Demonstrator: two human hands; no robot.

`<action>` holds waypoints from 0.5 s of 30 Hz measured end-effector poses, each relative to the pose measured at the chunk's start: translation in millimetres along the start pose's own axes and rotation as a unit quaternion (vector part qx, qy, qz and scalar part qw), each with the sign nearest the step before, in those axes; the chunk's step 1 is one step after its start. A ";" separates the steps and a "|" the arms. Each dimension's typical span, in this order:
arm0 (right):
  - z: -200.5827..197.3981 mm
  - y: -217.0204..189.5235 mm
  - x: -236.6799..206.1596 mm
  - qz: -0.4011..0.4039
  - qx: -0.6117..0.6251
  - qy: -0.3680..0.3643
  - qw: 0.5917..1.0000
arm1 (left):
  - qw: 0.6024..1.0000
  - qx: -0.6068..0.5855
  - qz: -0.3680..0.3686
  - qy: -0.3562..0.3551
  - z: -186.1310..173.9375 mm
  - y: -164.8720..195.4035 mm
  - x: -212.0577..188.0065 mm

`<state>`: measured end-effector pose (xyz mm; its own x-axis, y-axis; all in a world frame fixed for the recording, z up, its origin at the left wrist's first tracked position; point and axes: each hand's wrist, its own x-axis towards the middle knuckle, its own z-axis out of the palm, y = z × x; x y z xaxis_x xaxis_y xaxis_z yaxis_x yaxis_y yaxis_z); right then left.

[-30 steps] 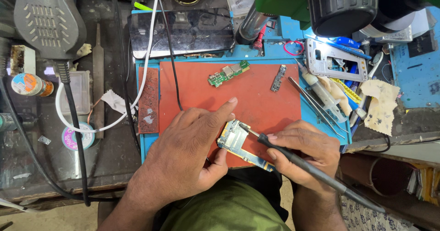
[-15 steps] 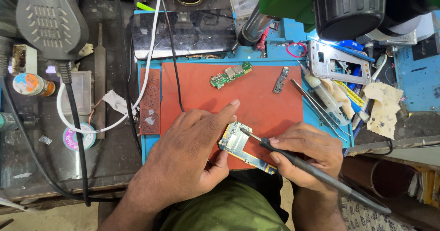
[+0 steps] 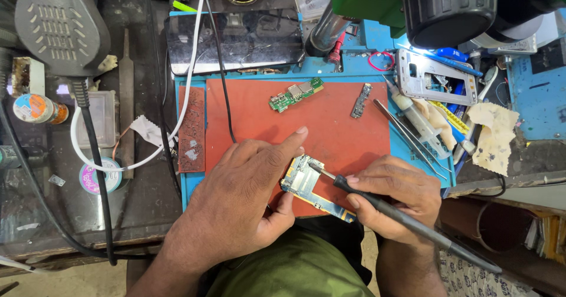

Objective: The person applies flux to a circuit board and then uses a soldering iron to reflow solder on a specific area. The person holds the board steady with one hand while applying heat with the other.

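At the far left of the counter we see a dark, slotted lamp-shaped housing, a small orange-capped bottle and a white cable looping toward the blue work mat. Moving right, our left hand lies on the red pad; its grip is closed on the left edge of the phone circuit board, thumb below and forefinger stretched along the top. The board rests tilted at the pad's near edge, between the two hands and touching both. Above it lie a small green board and a narrow dark strip board, well apart from the hands, with a dark phone screen behind them. Farther right, our right hand has its grip clamped around a black soldering iron, whose tip touches the circuit board's upper face. Beyond it we note tweezers, a syringe, a silver phone frame and a stained cloth.
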<state>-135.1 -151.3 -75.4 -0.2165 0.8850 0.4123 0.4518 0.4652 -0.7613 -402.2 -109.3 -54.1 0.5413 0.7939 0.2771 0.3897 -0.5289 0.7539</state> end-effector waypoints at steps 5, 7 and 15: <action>-0.5 -0.5 0.0 -0.002 -0.009 -0.002 1.000 | 1.000 0.001 0.000 0.000 -0.3 0.2 -0.1; 0.4 -1.0 -0.4 -0.008 0.007 -0.002 1.000 | 1.000 -0.001 0.000 0.001 -0.6 0.5 -0.6; 1.8 -1.0 -0.7 -0.011 0.009 0.001 1.000 | 1.000 -0.009 -0.010 -0.004 -1.1 1.0 -0.6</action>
<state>-136.9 -152.4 -75.9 -0.2243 0.8745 0.4300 0.4314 0.4847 -0.7609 -403.0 -110.0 -52.8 0.5396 0.8019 0.2564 0.3877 -0.5070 0.7698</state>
